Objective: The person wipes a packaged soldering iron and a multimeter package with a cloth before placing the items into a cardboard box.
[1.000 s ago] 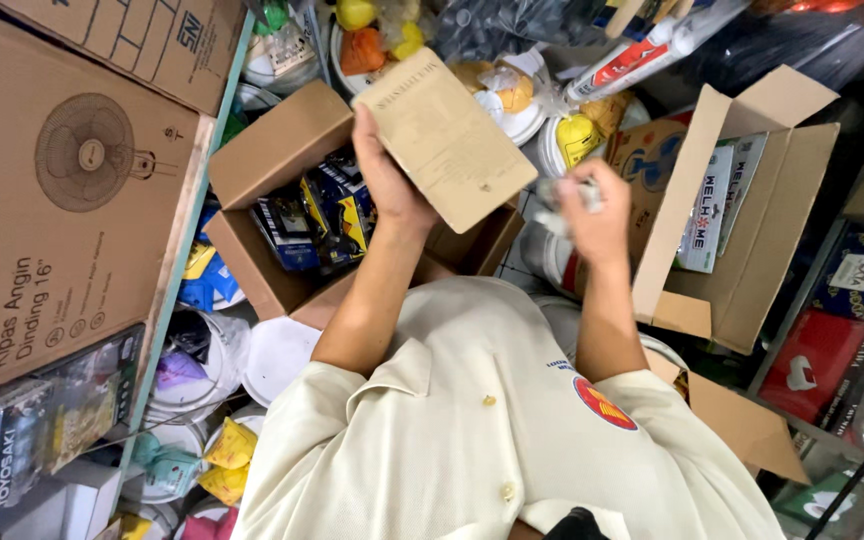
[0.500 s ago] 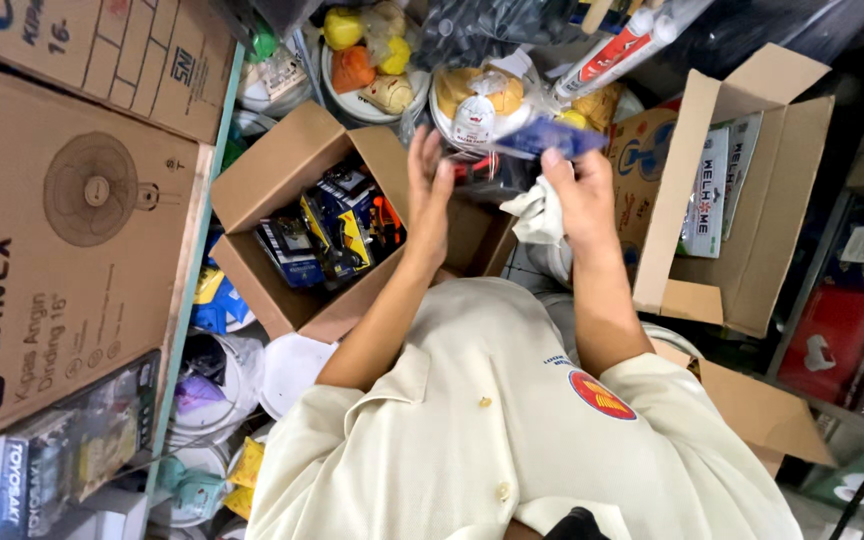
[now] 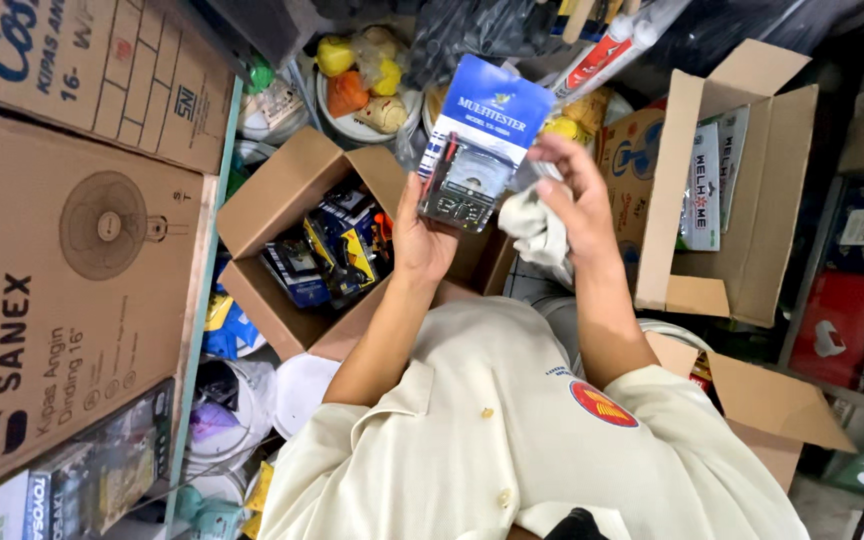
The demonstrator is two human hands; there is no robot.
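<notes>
Cluttered stockroom floor, open cartons all around; a meter pack held up for wiping.

Above the open box (image 3: 297,265), the left hand (image 3: 422,240) clamps the blister pack (image 3: 474,145) from below, wrist bent back. The right hand (image 3: 572,195), closed on a rag (image 3: 537,230), pinches the pack's right edge. Best to keep the pack steady and wipe lightly across its clear front.

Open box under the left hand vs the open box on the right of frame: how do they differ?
The left open box holds several small blue and yellow packs; the right open box holds flat printed packs standing on edge. The left one sits right below the left hand gripping the blister pack; the right one lies beyond the right hand, which holds a cloth. Both are plain brown cardboard with flaps open.
</notes>
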